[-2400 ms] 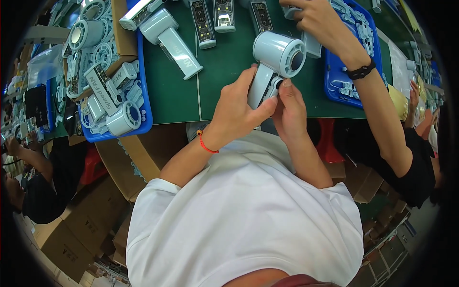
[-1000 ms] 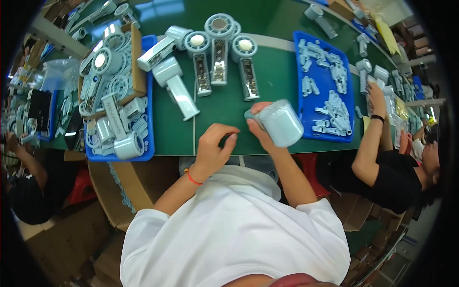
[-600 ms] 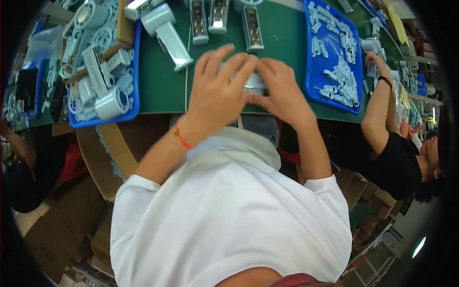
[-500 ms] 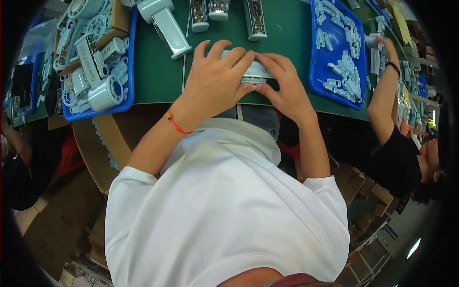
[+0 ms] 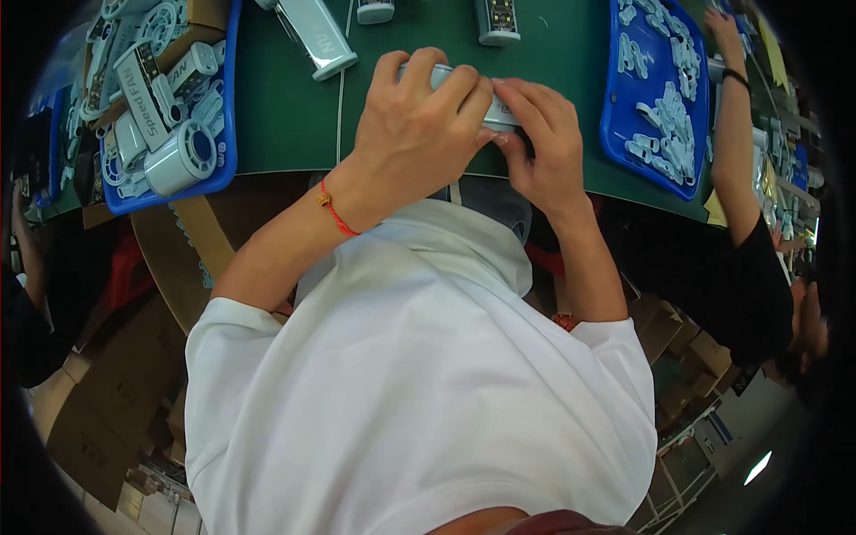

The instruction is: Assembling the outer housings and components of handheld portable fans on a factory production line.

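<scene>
A pale blue plastic casing [image 5: 499,114] is held between both hands just above the green table's near edge, mostly hidden by fingers. My left hand [image 5: 421,120], palm down, wraps over its left and middle part with the fingers bent. At its right end my right hand [image 5: 546,143] grips with the thumb on the near side and the fingers on the far side. Beyond my left hand lies a pale blue fan body [image 5: 316,40]. Farther off on the table are a long casing with a circuit board inside [image 5: 497,20] and the end of another casing [image 5: 375,11].
At left a blue tray [image 5: 229,152] is heaped with fan parts and a cardboard box. At right another blue tray [image 5: 615,116] holds many small pale blue clips. A co-worker's arm [image 5: 736,160] reaches past it. An open carton [image 5: 201,241] stands below the left tray.
The view has shifted slightly. The casing is tilted more, its right end nearer me, and both hands have turned with it, still gripping. The co-worker's arm at right reaches farther away.
</scene>
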Action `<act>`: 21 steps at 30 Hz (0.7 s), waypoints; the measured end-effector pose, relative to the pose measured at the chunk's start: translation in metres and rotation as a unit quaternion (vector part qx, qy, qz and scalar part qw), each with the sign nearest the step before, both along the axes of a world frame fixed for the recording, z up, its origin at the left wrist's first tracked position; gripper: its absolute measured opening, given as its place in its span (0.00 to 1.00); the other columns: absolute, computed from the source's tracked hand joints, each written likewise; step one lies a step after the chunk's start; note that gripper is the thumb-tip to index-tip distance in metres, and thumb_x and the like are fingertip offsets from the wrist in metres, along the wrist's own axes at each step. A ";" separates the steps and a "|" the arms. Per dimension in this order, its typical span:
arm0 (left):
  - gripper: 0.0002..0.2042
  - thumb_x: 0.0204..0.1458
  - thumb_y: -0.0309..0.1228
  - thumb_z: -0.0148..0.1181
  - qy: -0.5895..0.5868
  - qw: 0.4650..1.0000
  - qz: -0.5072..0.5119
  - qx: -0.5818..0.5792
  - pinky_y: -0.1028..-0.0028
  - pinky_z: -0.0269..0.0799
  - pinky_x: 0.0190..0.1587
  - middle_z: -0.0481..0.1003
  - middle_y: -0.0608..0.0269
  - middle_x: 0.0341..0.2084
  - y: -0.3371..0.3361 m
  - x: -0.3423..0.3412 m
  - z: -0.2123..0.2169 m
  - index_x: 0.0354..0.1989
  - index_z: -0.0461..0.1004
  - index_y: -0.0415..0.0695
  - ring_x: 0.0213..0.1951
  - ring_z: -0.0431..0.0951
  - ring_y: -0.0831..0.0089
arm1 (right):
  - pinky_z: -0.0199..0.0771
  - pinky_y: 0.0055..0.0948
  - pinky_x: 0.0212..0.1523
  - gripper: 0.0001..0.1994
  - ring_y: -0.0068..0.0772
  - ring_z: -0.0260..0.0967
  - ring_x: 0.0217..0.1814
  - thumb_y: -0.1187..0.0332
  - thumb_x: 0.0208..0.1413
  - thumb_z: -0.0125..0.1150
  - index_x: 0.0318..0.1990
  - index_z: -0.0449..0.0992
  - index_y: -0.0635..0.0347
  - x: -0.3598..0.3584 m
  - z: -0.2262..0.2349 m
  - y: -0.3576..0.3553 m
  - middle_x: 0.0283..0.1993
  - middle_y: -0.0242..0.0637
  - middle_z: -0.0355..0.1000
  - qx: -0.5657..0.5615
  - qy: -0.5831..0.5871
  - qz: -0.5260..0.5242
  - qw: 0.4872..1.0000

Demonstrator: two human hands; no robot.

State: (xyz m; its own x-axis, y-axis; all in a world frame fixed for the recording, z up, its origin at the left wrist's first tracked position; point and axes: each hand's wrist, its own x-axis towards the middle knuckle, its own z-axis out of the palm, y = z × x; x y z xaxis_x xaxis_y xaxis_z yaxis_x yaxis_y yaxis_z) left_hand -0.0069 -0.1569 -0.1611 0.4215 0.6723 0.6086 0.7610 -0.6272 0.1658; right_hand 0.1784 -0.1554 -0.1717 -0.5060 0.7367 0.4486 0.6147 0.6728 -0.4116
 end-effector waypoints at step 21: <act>0.12 0.35 0.29 0.57 0.069 0.996 0.041 0.032 0.63 0.63 0.37 0.71 0.63 0.26 -0.005 0.007 0.030 0.32 0.74 0.40 0.35 0.69 0.61 | 0.58 0.41 0.53 0.23 0.42 0.64 0.50 0.75 0.39 0.63 0.48 0.69 0.61 -0.013 0.022 -0.009 0.47 0.37 0.69 0.028 0.034 -0.054 0.998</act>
State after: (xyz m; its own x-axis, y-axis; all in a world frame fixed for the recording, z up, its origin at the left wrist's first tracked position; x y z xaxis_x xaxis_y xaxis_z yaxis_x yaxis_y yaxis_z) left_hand 0.0003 -0.1615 -0.1311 0.4493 0.6693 0.5918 0.8227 -0.5682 0.0181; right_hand 0.1655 -0.1648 -0.1502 -0.3913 0.7583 0.5214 0.6575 0.6268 -0.4180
